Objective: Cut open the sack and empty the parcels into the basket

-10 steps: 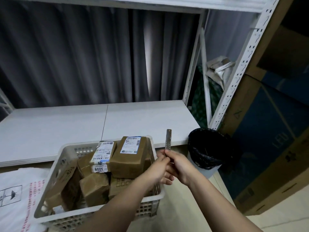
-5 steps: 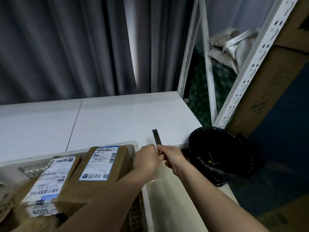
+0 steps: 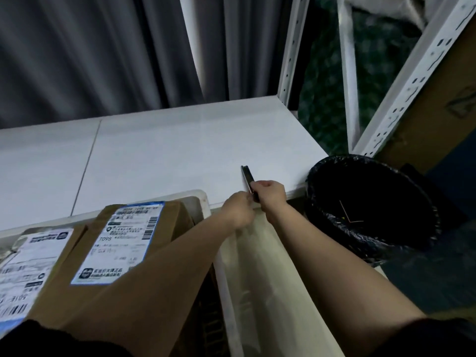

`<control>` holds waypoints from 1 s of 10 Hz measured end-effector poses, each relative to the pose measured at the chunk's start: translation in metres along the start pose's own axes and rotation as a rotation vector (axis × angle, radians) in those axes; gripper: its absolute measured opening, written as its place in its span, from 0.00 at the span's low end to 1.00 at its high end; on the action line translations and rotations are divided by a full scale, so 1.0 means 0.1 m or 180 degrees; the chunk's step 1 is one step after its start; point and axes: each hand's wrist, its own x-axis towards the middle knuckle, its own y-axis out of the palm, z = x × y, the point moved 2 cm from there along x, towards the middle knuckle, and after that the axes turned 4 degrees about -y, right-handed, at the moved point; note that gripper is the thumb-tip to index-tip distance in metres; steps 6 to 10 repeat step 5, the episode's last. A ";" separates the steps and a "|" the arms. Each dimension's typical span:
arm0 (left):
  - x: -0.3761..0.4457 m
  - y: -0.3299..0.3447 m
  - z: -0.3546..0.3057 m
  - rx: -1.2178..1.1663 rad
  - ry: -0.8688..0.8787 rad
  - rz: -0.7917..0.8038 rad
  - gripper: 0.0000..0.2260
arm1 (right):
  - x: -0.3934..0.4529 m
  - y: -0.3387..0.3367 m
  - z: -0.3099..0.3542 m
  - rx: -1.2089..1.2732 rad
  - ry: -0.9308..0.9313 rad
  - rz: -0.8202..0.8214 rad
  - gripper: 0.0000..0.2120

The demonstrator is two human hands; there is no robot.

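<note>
The right hand [image 3: 269, 195] had its grip curled round the dark handle of a thin cutter [image 3: 247, 178]. The cutter stuck up out of the top of that grip and leaned a little to the left, over the front edge of the white table [image 3: 180, 150]. The left hand [image 3: 238, 211] touched the right hand, and its fingertips pinched the cutter low down. Brown parcels [image 3: 144, 228] with white labels lay in the white basket [image 3: 203, 202], to the left of both hands. A black bin [image 3: 371, 210] stood to the right.
</note>
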 end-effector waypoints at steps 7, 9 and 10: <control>0.26 0.03 -0.01 -0.2186 -0.0599 -0.0175 0.07 | 0.16 0.00 -0.01 0.0277 0.0069 -0.0006 0.13; 0.26 0.03 -0.01 -0.2186 -0.0599 -0.0175 0.07 | 0.16 0.00 -0.01 0.0277 0.0069 -0.0006 0.13; 0.26 0.03 -0.01 -0.2186 -0.0599 -0.0175 0.07 | 0.16 0.00 -0.01 0.0277 0.0069 -0.0006 0.13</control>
